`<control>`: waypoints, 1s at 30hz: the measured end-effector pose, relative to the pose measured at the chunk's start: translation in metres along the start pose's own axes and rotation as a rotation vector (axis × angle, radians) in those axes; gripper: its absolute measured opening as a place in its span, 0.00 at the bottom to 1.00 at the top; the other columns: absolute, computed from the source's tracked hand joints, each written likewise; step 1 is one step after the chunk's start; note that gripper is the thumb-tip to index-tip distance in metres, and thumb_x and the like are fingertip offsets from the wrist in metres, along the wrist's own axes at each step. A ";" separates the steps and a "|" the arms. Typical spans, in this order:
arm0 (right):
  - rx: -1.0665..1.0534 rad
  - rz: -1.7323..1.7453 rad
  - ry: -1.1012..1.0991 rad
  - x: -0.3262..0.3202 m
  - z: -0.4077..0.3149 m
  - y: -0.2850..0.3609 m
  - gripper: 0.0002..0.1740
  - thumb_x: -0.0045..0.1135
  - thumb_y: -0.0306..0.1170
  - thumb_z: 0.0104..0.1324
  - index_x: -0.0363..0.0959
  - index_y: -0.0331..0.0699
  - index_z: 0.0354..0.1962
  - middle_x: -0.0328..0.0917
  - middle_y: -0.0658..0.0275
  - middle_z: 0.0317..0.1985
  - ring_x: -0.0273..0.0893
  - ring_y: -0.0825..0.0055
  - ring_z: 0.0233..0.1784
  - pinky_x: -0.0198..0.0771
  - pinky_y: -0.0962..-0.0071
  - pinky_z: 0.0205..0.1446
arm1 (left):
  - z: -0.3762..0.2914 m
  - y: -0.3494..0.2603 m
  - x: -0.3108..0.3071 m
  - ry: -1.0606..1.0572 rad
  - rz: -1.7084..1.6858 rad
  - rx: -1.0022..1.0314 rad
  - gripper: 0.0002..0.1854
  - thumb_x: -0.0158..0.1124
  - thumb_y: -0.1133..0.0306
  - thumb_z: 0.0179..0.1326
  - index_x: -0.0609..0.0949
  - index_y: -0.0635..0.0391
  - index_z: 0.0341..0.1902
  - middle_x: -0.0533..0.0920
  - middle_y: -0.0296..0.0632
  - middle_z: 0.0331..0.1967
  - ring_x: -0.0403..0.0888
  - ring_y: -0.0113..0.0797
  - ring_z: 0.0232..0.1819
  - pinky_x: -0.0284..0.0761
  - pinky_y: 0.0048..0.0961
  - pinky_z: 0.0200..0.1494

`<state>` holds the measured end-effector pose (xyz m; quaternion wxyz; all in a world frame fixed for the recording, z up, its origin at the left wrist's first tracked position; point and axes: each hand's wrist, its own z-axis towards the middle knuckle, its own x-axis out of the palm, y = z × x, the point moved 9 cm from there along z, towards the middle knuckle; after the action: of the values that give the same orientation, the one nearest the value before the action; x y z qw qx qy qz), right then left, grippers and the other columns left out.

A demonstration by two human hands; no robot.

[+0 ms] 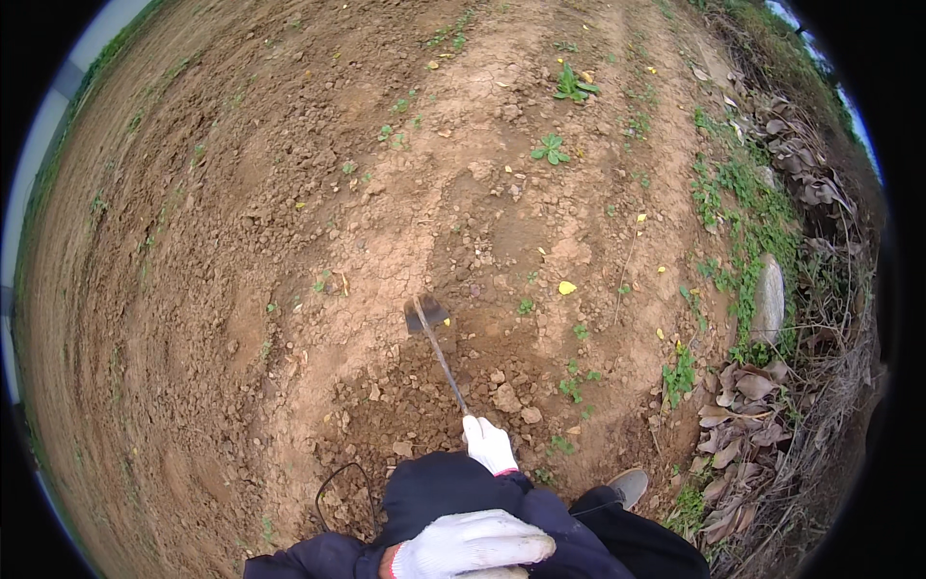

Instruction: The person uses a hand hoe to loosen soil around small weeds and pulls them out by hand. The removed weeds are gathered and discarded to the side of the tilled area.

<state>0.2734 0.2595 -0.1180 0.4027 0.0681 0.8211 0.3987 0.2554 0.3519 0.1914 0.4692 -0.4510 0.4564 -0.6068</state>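
Note:
My right hand [490, 443], in a white knitted glove, is closed around the handle of a hoe [443, 362]. The handle slants up and to the left from the glove, and its dark flat metal blade [427, 313] meets the soil near the middle of the view. At the bottom, close to my body, is my left hand [474, 543], also in a white glove, its fingers pointing right. Whether it grips anything is hidden. Broken clods of brown soil [405, 405] lie between the blade and my legs.
A grey shoe [629, 486] stands at the lower right. Beyond it are dry leaves [745, 434], green weeds and a pale oblong stone [768, 300]. A thin dark loop [325, 485] lies left of my knee. Small green plants [551, 149] and yellow leaves dot the soil ahead.

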 end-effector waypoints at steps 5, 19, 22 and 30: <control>0.016 -0.045 -0.089 0.015 0.041 0.009 0.16 0.45 0.40 0.76 0.74 0.39 0.49 0.79 0.45 0.35 0.79 0.42 0.34 0.74 0.46 0.38 | -0.013 -0.017 -0.023 -0.120 0.041 0.152 0.14 0.67 0.80 0.57 0.86 0.64 0.48 0.86 0.51 0.41 0.85 0.50 0.42 0.80 0.40 0.45; -0.006 0.012 0.183 0.046 0.009 0.025 0.17 0.43 0.42 0.77 0.73 0.40 0.50 0.77 0.47 0.36 0.80 0.44 0.35 0.74 0.47 0.38 | -0.063 -0.021 -0.030 -0.163 0.089 0.207 0.15 0.66 0.78 0.60 0.86 0.62 0.51 0.87 0.47 0.47 0.85 0.49 0.49 0.79 0.40 0.52; -0.053 0.009 0.135 0.057 0.069 0.069 0.16 0.42 0.40 0.77 0.75 0.38 0.46 0.80 0.51 0.35 0.81 0.50 0.36 0.75 0.53 0.40 | -0.073 -0.028 -0.038 -0.198 0.111 0.218 0.15 0.67 0.77 0.60 0.86 0.62 0.52 0.87 0.46 0.47 0.85 0.49 0.49 0.79 0.39 0.53; 0.142 -0.254 0.433 0.095 -0.004 -0.002 0.16 0.43 0.36 0.73 0.69 0.40 0.53 0.78 0.45 0.41 0.81 0.42 0.41 0.77 0.48 0.44 | -0.087 -0.032 -0.048 -0.271 0.256 0.206 0.13 0.66 0.75 0.61 0.86 0.61 0.50 0.87 0.47 0.46 0.85 0.50 0.48 0.80 0.41 0.52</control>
<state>0.2072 0.2966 -0.1757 0.2587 -0.0946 0.9161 0.2915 0.1727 0.4152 0.2016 0.6431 -0.4164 0.3784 -0.5196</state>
